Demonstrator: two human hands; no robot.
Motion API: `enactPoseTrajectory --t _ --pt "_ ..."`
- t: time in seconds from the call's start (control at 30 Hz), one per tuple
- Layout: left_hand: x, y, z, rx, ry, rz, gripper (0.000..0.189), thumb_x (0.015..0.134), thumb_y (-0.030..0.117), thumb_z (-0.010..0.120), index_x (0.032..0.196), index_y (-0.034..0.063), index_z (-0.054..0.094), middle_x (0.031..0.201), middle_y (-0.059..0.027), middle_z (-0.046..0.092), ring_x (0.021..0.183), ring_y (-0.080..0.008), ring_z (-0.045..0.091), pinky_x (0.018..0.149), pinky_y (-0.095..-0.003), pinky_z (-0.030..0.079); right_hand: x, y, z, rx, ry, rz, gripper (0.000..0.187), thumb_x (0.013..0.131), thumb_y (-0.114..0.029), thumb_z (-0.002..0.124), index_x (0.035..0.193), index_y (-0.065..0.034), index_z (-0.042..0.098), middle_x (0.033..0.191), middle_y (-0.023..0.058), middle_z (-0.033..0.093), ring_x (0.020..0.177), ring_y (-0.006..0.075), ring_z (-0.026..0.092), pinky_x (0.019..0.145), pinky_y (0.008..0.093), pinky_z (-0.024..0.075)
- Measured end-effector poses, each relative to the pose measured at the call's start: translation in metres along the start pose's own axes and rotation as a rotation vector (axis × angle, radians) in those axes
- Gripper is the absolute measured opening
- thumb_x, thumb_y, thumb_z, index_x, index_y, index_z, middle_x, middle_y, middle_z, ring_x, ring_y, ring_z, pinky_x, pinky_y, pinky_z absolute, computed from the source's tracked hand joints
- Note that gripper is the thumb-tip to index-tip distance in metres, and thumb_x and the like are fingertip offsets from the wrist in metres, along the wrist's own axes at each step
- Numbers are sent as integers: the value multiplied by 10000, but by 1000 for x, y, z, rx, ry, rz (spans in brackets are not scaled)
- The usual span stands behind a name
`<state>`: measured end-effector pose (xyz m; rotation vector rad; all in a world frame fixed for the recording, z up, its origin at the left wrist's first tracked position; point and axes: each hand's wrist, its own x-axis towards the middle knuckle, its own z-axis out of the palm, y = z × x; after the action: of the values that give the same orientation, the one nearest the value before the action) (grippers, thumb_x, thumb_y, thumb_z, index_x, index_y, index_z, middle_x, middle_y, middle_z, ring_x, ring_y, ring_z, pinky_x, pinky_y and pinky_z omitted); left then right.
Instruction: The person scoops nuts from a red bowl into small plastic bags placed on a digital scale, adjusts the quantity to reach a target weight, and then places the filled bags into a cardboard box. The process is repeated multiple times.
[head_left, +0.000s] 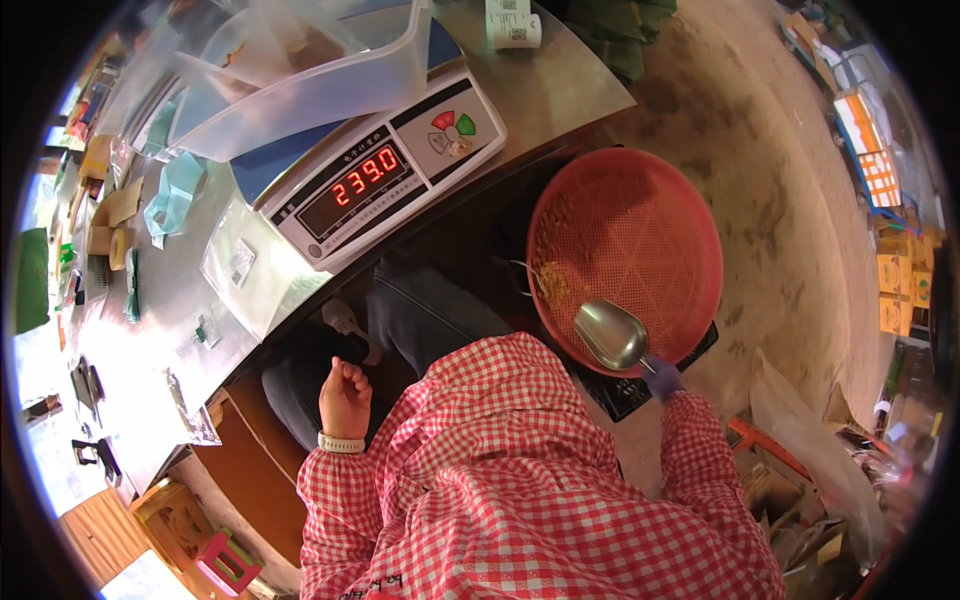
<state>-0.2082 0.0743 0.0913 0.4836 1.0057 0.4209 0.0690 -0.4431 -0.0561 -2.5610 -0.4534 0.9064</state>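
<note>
My right hand (663, 378), in a purplish glove, grips the handle of a metal scoop (611, 334). The scoop lies over the near rim of a round red plastic sieve basket (660, 247); whether anything is in it I cannot tell. Small brown pieces and a yellowish heap (555, 285) lie along the basket's left side. My left hand (346, 397) is raised over my lap, fingers curled, nothing seen in it. On the metal table stands a digital scale (375, 176) with lit red digits, bearing a translucent plastic tub (300, 112) with contents partly hidden.
A roll of printed labels (514, 30) sits at the table's far side. A clear bag with a label (241, 262) and a light blue strap-like item (176, 195) lie on the left. A loaded cart (870, 150) and yellow cartons (896, 277) stand right.
</note>
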Motion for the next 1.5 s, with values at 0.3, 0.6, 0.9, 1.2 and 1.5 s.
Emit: enactPoseTrajectory --t 0.3,0.6,0.9,1.2,1.5 --pt "1 -26 13 1 -40 -74 317 963 313 434 721 109 461 546 43 262 466 -87 223 420 -233 213 110 -124 70 183 218 18 301 839 -212 604 1076 -31 568 935 144 629 854 287 600 780 366 457" --pt "-2 -29 -6 10 63 -54 288 960 321 437 760 117 479 549 43 335 426 -73 259 380 -216 219 90 -105 20 603 421 -168 81 871 -91 567 931 -37 564 725 -32 480 663 62 446 596 233 412" --pt "1 -26 -4 35 79 4 232 944 280 461 792 113 518 640 16 480 451 -81 374 391 -194 283 27 -223 -206 209 328 -550 242 837 -253 647 820 -20 587 590 8 418 569 80 370 506 273 371" --pt "-7 -25 -16 12 57 63 172 928 220 490 822 98 550 700 19 506 578 -80 454 500 -204 370 -25 -487 -353 -212 223 -878 262 830 -235 626 691 -24 558 537 10 419 512 89 375 479 292 340" --pt "-9 -40 -34 -31 44 46 90 848 53 514 924 68 559 769 -12 547 642 -123 497 556 -238 398 -30 -666 -407 -1109 190 -1397 283 823 -305 630 781 -29 674 592 88 599 483 153 557 495 308 451"
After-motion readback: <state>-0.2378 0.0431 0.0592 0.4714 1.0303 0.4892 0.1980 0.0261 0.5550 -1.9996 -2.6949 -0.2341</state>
